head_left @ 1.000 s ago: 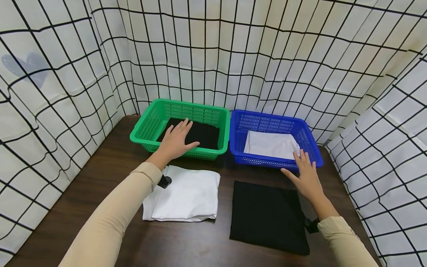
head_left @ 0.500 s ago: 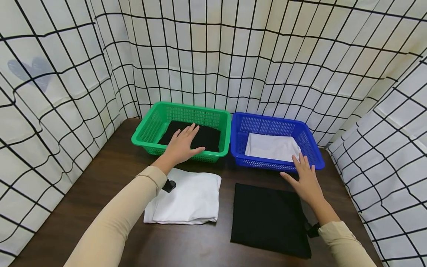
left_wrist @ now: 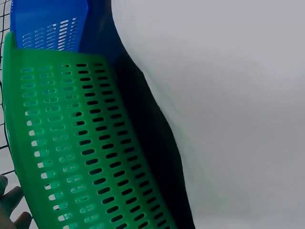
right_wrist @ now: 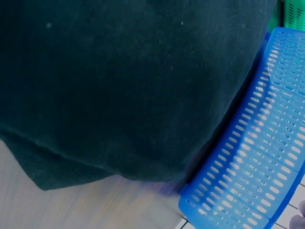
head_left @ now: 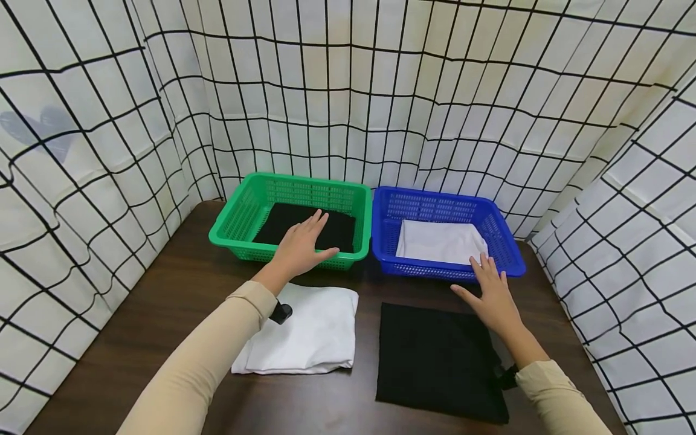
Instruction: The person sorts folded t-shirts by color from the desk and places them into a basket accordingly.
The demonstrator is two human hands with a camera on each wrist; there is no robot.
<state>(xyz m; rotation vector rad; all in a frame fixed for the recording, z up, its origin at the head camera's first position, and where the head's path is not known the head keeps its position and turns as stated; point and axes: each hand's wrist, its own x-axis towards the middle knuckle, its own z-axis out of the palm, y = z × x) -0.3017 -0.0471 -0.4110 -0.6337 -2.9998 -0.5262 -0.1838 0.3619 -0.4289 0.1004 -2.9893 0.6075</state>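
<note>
My left hand (head_left: 299, 249), fingers spread, is over the front rim of the green basket (head_left: 244, 211). A folded black cloth (head_left: 339, 229) lies in that basket, partly hidden by the hand. Fingers of my right hand (head_left: 495, 302) are extended at the front rim of the blue basket (head_left: 429, 199), which contains a folded white cloth (head_left: 437, 241). Neither hand holds anything. Below my left wrist, another folded white cloth (head_left: 321, 332) rests on the table; it fills much of the left wrist view. A second folded black cloth (head_left: 435, 362) lies left of my right forearm.
The two baskets stand side by side at the back of the dark wooden table (head_left: 304, 405). Behind them and along both sides rise black wire grid panels (head_left: 348, 96) with white fabric behind them.
My left hand has shifted a little to the right and nearer over the green basket. The right hand has drawn slightly left and nearer. The head view has tilted slightly; the cloths and baskets stay put.
</note>
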